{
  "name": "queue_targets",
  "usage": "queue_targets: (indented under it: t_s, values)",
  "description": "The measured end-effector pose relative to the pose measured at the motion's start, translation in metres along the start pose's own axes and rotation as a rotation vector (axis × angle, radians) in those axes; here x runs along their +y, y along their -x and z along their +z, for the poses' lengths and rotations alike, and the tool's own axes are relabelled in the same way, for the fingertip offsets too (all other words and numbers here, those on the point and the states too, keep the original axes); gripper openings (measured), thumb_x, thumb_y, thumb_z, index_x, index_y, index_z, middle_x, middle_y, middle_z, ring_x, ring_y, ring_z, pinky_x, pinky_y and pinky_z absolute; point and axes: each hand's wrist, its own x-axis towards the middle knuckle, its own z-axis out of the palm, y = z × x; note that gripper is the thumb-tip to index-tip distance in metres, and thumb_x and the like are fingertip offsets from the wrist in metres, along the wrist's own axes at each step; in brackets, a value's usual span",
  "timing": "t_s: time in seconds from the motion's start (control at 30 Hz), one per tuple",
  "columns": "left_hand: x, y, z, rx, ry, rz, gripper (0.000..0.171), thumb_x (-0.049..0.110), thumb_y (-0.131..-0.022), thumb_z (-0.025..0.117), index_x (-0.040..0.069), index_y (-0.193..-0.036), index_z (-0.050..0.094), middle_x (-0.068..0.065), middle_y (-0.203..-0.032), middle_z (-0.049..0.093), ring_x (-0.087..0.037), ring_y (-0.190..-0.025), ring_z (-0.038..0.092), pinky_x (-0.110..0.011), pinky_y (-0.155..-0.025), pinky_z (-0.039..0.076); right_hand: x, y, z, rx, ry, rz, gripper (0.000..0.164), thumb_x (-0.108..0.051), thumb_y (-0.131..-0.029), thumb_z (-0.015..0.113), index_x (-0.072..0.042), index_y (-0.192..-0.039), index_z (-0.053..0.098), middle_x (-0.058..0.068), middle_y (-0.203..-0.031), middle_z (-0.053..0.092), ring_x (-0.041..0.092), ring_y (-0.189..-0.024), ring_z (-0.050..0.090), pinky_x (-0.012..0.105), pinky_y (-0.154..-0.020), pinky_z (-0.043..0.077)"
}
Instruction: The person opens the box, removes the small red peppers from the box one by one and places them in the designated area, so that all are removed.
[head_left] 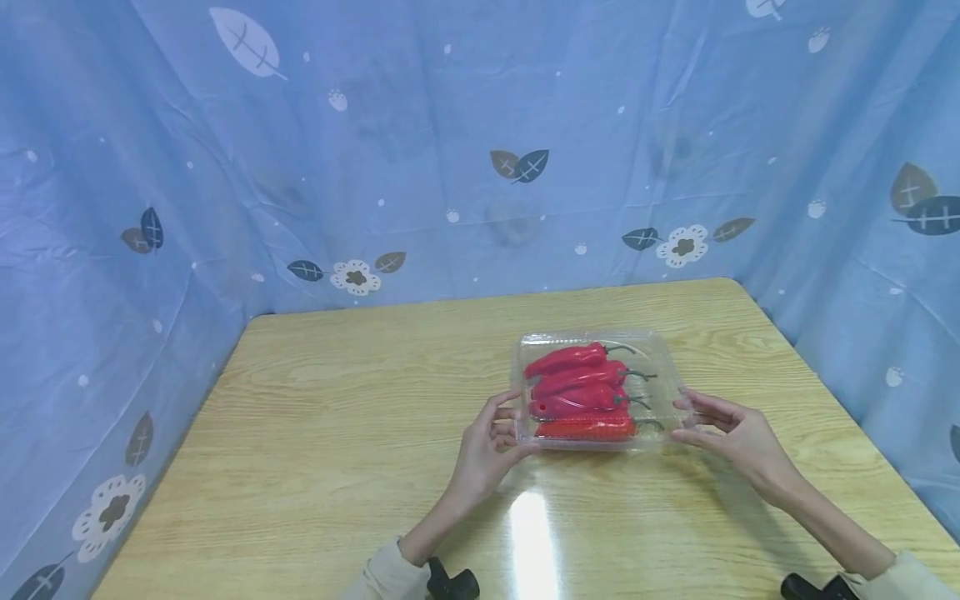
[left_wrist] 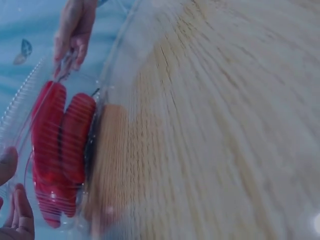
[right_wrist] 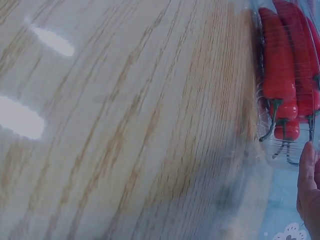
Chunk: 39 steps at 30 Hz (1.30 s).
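A clear plastic clamshell box (head_left: 663, 354) is held between both hands over the right half of the table. Several red chili peppers (head_left: 577, 404) lie in a row inside, green stems towards the right. My left hand (head_left: 482, 458) grips the box's left edge, its thumb at the near corner. At the opposite side, my right hand (head_left: 738, 435) pinches the right edge between thumb and fingers. The left wrist view shows the peppers (left_wrist: 47, 130) through the ribbed plastic wall. In the right wrist view, fingers (right_wrist: 307, 172) touch the box near the stems. Whether its base touches the table cannot be told.
The light wood-grain table (head_left: 322, 433) stretches to the left and in front of the box. A blue curtain (head_left: 450, 108) with leaf and flower prints hangs behind and along both sides. A bright reflection (head_left: 532, 542) lies on the near tabletop.
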Motion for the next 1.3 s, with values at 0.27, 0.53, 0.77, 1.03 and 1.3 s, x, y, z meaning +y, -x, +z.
queue_targets:
  t_s: [0.27,0.53,0.77,1.03,1.3]
  values:
    - [0.027,0.004,-0.003,-0.05,-0.069,0.038,0.066,-0.009,-0.079,0.071,-0.006,-0.137,0.041,-0.027,-0.102,0.062,-0.036,-0.082,0.064,-0.032,-0.076,0.056,0.0,-0.002,0.0,0.005,0.034,0.01,0.066,-0.015,-0.084,0.075,0.011,-0.136,0.044,-0.018,-0.107,0.068,-0.008,-0.091,0.061,0.014,-0.07,0.051]
    - [0.006,0.0,0.001,-0.087,-0.156,0.15,0.06,0.001,-0.09,0.061,0.002,-0.144,0.034,-0.014,-0.087,0.07,-0.03,-0.07,0.066,-0.026,-0.068,0.055,0.001,-0.004,-0.002,-0.008,-0.031,0.042,0.065,-0.014,-0.088,0.071,0.012,-0.138,0.039,-0.019,-0.107,0.068,-0.01,-0.097,0.059,0.012,-0.073,0.05]
    - [-0.001,-0.006,-0.009,-0.09,-0.204,0.151,0.052,0.009,-0.089,0.067,0.003,-0.136,0.046,-0.006,-0.089,0.073,-0.017,-0.081,0.07,-0.021,-0.073,0.053,-0.005,-0.007,-0.003,-0.027,0.007,0.089,0.068,-0.022,-0.087,0.072,0.01,-0.139,0.041,-0.018,-0.107,0.068,-0.014,-0.095,0.057,0.012,-0.074,0.049]
    - [-0.001,-0.02,-0.032,-0.014,-0.655,0.636,0.014,0.015,-0.079,0.077,0.01,-0.091,0.07,0.004,-0.085,0.068,-0.005,-0.07,0.061,-0.011,-0.065,0.049,-0.003,-0.009,-0.012,-0.118,0.001,0.037,0.06,-0.016,-0.092,0.065,0.008,-0.141,0.039,-0.012,-0.112,0.068,-0.011,-0.1,0.058,0.013,-0.077,0.05]
    - [0.031,-0.039,-0.047,-0.049,-0.674,0.779,0.008,0.009,-0.083,0.073,0.006,-0.089,0.069,0.001,-0.085,0.067,-0.007,-0.075,0.065,-0.01,-0.072,0.05,0.003,-0.008,-0.015,-0.201,-0.168,-0.076,0.06,-0.001,-0.097,0.052,-0.009,-0.151,0.028,-0.011,-0.124,0.063,0.003,-0.108,0.061,0.016,-0.083,0.05]
